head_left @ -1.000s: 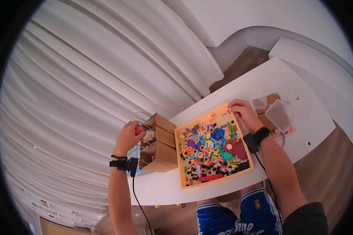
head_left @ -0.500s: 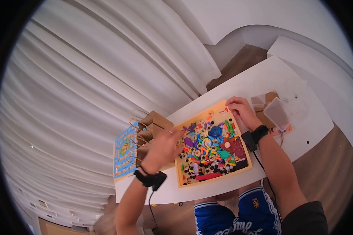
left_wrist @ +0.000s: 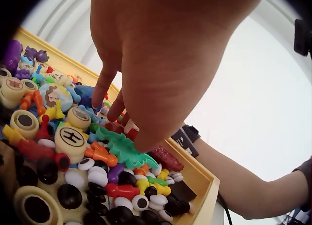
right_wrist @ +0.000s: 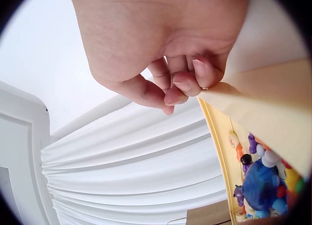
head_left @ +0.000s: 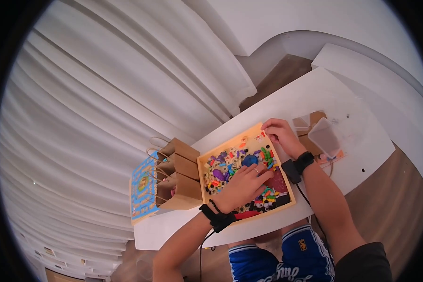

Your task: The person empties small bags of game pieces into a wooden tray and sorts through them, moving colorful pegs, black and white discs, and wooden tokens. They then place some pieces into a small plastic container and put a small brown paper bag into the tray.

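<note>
My left hand (head_left: 244, 187) lies over the middle of a shallow wooden tray (head_left: 203, 188), fingers reaching down among the small plastic toys in it. In the left wrist view its fingertips are at a reddish piece, with the thumb beside a green dinosaur (left_wrist: 124, 148). What lies under the palm is hidden in the head view. My right hand (head_left: 284, 136) rests by the tray's far right corner, its fingers loosely curled. Seen from the right wrist, the fingertips (right_wrist: 181, 83) are right at the corner of the rim, with nothing between them.
Brown paper bags (head_left: 187, 171) stand against the tray's left side, before a blue patterned board (head_left: 143, 185). Clear plastic containers (head_left: 325, 137) and flat brown paper are at the right of the white table (head_left: 357, 122). A white curtain hangs behind.
My left hand has moved right from above the paper bags, where it had a red piece in its fingers, to the tray's toys. My right hand stays at the corner.
</note>
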`<state>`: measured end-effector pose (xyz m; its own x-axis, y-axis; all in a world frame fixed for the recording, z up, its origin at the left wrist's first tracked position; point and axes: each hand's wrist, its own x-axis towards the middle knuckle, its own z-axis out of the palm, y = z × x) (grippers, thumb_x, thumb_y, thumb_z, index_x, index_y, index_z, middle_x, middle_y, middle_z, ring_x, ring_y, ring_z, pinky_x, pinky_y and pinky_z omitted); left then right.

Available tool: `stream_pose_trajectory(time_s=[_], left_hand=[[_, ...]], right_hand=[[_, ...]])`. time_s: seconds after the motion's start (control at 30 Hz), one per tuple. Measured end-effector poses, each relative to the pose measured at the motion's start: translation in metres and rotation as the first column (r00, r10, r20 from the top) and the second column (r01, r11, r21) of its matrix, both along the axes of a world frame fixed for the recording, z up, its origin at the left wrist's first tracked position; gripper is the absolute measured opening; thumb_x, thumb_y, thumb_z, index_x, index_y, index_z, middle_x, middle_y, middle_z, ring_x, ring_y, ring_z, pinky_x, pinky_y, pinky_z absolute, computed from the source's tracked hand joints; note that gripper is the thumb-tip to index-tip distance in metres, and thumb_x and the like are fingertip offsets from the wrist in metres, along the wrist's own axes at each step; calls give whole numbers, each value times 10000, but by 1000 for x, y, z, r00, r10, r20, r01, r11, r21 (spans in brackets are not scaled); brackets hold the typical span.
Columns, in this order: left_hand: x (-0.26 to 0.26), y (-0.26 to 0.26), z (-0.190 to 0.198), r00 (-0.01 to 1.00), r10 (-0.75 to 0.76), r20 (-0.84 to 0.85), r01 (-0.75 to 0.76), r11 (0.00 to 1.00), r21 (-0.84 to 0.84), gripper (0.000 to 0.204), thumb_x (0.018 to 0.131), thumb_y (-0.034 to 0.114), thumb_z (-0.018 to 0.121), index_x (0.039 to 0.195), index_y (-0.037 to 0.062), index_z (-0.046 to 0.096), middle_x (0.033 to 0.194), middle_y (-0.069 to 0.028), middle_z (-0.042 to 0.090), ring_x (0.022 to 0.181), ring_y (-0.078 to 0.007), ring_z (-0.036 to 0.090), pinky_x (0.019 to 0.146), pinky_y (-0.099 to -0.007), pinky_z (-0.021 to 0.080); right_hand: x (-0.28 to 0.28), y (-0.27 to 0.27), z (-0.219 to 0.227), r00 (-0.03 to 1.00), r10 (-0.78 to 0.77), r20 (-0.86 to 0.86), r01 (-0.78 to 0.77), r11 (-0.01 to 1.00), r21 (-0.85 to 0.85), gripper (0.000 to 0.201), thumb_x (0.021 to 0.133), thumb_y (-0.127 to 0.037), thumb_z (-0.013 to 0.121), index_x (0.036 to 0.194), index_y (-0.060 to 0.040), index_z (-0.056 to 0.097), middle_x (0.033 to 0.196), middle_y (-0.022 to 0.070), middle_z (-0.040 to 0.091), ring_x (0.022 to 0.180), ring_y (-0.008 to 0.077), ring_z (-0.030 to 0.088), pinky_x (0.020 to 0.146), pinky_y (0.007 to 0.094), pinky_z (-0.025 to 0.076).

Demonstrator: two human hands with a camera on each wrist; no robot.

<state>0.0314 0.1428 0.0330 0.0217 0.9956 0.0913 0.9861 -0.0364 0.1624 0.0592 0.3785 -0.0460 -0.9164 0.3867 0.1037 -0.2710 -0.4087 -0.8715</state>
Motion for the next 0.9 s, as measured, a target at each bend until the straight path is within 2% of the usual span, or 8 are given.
stream_pose_trajectory(time_s=[0.1, 0.17, 0.27, 0.47, 0.6, 0.67, 0.77, 0.9], left_hand=[[-3, 2, -1, 1000, 4, 29, -3, 999, -43, 300, 906, 102, 711, 1197, 92, 641, 1134, -123, 638, 1048, -342, 644, 920, -457, 513], [-5, -2, 4, 991, 63, 118, -67, 997, 32, 167, 899, 68, 694, 1062, 61, 655, 1018, -116, 657, 948, -336, 656, 844, -439, 522], [-8, -8, 19, 974, 154, 166, -158, 987, 11, 128, 900, 46, 669, 1027, 44, 654, 974, -125, 673, 890, -337, 679, 787, -426, 536], [-8, -11, 34, 927, 243, 286, -240, 970, -47, 148, 921, 50, 648, 1068, 41, 633, 978, -137, 701, 853, -348, 704, 745, -428, 550], [12, 4, 30, 932, 172, 320, -169, 985, -37, 162, 928, 80, 662, 1080, 40, 624, 965, -151, 685, 882, -355, 699, 768, -427, 551], [17, 12, 20, 963, 89, 255, -94, 996, 10, 200, 923, 123, 699, 1089, 43, 621, 1009, -157, 662, 918, -357, 693, 796, -430, 555], [23, 21, 17, 947, 83, 309, -66, 996, -64, 314, 888, 159, 753, 1143, 49, 604, 1101, -173, 625, 1019, -370, 668, 847, -436, 552], [15, 23, 3, 964, 75, 255, -74, 997, -14, 426, 850, 168, 787, 1203, 57, 575, 1176, -184, 594, 1111, -391, 629, 897, -449, 540]], right_hand=[[0, 0, -1, 1000, 0, 8, 0, 1000, 23, 111, 954, -66, 587, 968, -31, 691, 757, -37, 529, 647, 34, 440, 560, 206, 322], [2, -1, 2, 1000, 3, 8, -3, 999, 39, 111, 957, -73, 585, 971, -31, 687, 756, -39, 526, 647, 33, 437, 561, 208, 323], [1, -1, 1, 1000, 1, 11, -2, 999, 50, 113, 964, -85, 588, 972, -32, 687, 760, -39, 528, 652, 32, 439, 562, 208, 323], [-1, -1, -1, 1000, -2, 12, 1, 999, 52, 114, 966, -94, 591, 976, -34, 687, 766, -38, 531, 668, 31, 442, 573, 207, 328], [1, -1, 1, 1000, 4, 10, -4, 998, 62, 114, 964, -91, 589, 981, -36, 688, 770, -39, 533, 673, 31, 443, 578, 207, 330], [3, -1, 3, 999, 19, 34, -20, 999, 48, 119, 963, -88, 583, 985, -36, 688, 771, -39, 534, 673, 32, 442, 579, 206, 330], [2, -1, 3, 999, 11, 33, -13, 999, 50, 123, 963, -86, 578, 985, -33, 687, 772, -38, 532, 674, 32, 443, 581, 205, 334], [1, -1, 2, 1000, 5, 31, -6, 999, 36, 122, 961, -82, 579, 981, -27, 686, 772, -37, 533, 677, 33, 446, 584, 205, 340]])
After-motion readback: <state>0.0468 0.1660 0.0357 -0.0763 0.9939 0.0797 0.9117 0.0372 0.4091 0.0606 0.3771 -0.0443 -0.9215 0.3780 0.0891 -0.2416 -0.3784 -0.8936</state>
